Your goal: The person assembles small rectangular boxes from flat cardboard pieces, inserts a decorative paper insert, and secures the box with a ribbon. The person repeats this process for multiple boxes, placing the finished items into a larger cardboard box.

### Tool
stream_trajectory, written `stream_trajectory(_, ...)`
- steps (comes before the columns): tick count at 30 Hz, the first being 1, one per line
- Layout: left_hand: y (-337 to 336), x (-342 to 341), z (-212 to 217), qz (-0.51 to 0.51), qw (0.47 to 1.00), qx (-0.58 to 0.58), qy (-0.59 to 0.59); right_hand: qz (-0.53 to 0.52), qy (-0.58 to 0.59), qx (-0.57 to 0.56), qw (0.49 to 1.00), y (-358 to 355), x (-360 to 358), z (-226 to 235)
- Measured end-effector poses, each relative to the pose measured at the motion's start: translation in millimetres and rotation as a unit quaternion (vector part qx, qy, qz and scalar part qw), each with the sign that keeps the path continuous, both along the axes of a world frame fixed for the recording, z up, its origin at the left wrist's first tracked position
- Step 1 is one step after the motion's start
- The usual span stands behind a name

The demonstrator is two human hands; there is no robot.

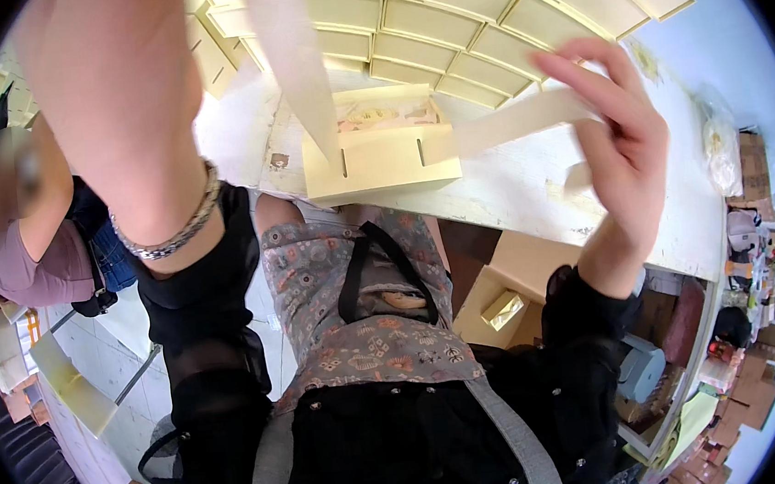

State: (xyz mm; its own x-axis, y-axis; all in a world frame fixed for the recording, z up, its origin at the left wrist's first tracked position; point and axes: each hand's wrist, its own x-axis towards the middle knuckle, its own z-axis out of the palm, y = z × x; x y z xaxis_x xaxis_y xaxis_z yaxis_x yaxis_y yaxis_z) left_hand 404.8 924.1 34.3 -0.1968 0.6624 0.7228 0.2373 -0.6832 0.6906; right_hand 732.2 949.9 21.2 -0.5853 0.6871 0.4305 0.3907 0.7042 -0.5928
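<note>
A cream gift box [381, 162] sits at the table's near edge, with two dark slits in its front panel and pinkish contents showing behind it. A pale ribbon [506, 125] comes out by the right slit and runs to my right hand [623, 138], whose fingers are closed on it near its end. From the left slit another pale ribbon length [294, 66] rises, blurred, to the top edge. My left hand [111, 82] is raised very close, above a wrist with a braided bracelet [170, 233]; its fingers lie outside the picture.
Stacked cream boxes [442, 21] line the back of the white table [551, 214]. Below it stands an open carton [511, 286] holding a gold-coloured packet [502, 309]. Another person [47, 253] is at the left. Shelves and cartons [750, 385] stand on the right.
</note>
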Motion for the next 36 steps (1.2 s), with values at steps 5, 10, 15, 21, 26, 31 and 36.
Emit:
stream_trajectory(5, 15, 60, 5, -0.073, 0.995, 0.041, 0.061, 0.095, 0.004, -0.105, 0.99, 12, -73, 22)
stream_trajectory(10, 0, 94, -38, -0.006, 0.987, 0.046, 0.156, 0.06, 0.123, -0.211, 0.968, 24, -83, 20)
stream_trajectory(15, -22, 126, -114, 0.152, 0.946, -0.172, 0.228, 0.115, 0.108, -0.185, 0.97, 2, -95, 25)
stream_trajectory(21, -12, 113, -96, 0.199, 0.94, -0.045, 0.273, 0.039, 0.167, -0.244, 0.955, 14, -69, 25)
stream_trajectory(26, -15, 95, -86, 0.103, 0.969, -0.09, 0.206, -0.054, 0.172, -0.197, 0.964, 44, -60, -5)
stream_trajectory(31, -11, 75, -66, 0.006, 0.925, -0.318, 0.209, 0.018, 0.18, -0.154, 0.971, 27, -53, -41)
stream_trajectory(36, -5, 60, -44, -0.296, 0.869, -0.396, -0.028, 0.162, 0.189, 0.096, 0.964, 3, -69, -47)
